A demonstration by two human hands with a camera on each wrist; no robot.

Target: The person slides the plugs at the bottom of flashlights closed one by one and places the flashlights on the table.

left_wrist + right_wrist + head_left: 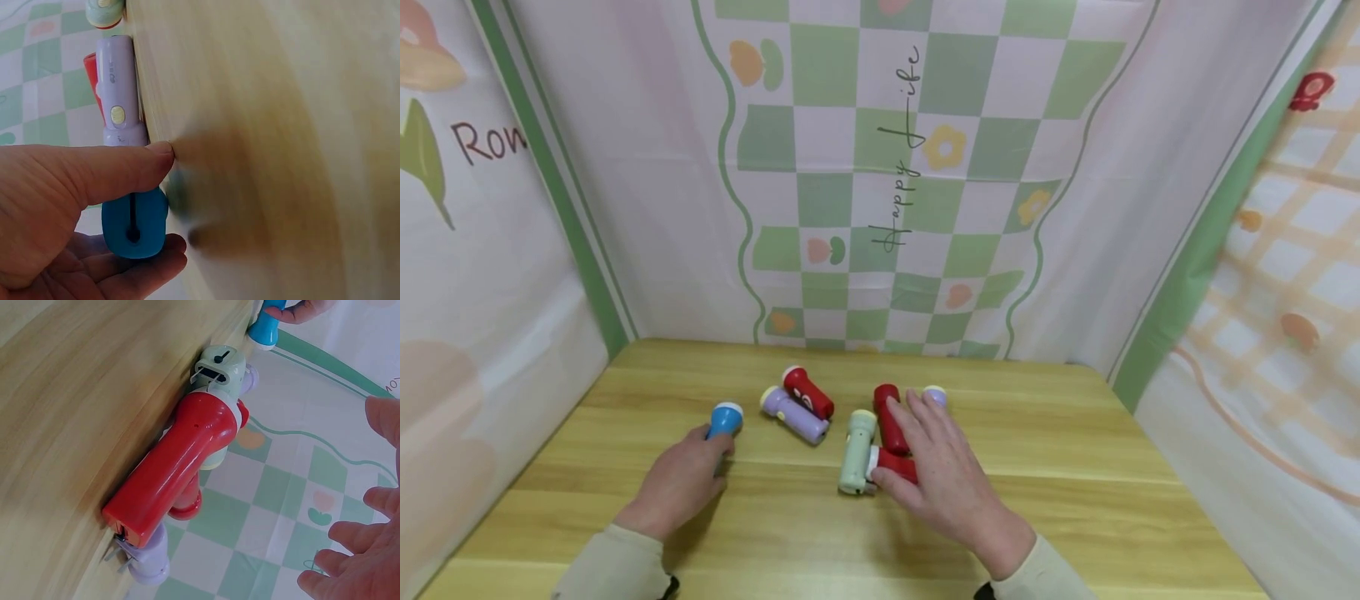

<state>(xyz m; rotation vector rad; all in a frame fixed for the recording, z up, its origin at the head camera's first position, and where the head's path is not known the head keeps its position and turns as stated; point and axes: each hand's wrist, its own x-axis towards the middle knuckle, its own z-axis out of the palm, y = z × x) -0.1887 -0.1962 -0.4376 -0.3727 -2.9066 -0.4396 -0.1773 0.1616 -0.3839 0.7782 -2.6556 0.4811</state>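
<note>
On the left, my left hand (679, 485) grips a blue flashlight (725, 418) between thumb and fingers, its white-rimmed head pointing away from me. The left wrist view shows its tail end (134, 228) low over the table. With fingers spread, my right hand (953, 483) hovers over a group of flashlights and holds nothing. Under it lies a red flashlight (172, 465) with a white rim. A pale green flashlight (857, 458) lies to the left of that, a second red flashlight (889, 417) behind it. A purple flashlight (151, 559) is partly hidden by the right hand in the head view.
Left of the green flashlight, another purple flashlight (795, 417) and a small red flashlight (807, 392) lie side by side. The wooden table (790, 533) ends at a checkered curtain (880, 208) at the back, with printed cloth on both sides.
</note>
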